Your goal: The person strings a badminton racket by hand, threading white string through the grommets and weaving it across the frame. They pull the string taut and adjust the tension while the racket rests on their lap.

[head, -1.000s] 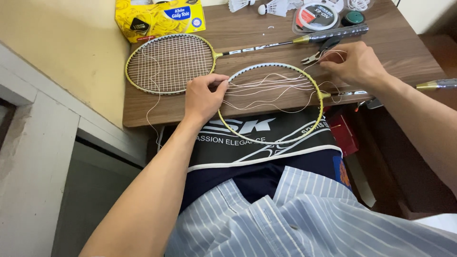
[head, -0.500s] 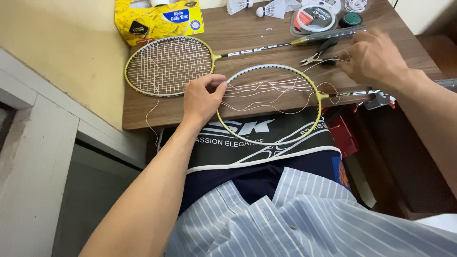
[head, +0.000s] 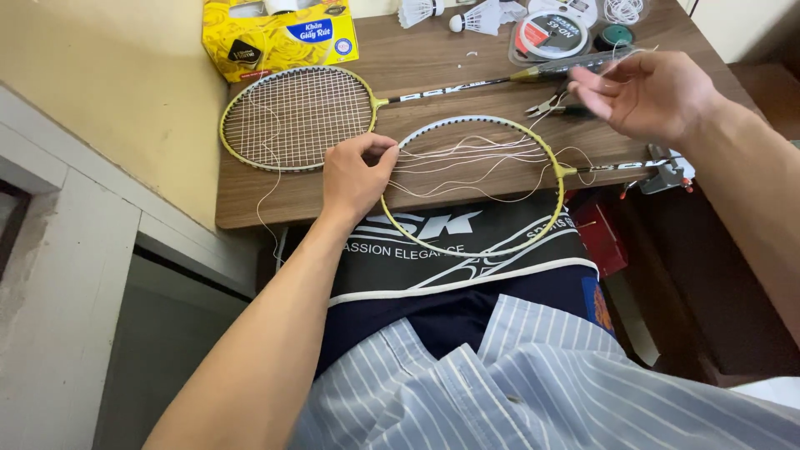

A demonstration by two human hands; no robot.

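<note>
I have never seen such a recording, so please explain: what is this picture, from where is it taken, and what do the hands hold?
A camera on a person's head looks down at their two bare hands. The left hand grips the rim of a half-strung racket with loose white string. The right hand is raised above the wooden table, pinching a string end. On the table lie a strung racket, small pliers, a yellow tissue box, shuttlecocks and a string reel.

left hand (head: 354, 177) curled, right hand (head: 646, 93) raised pinching
</note>
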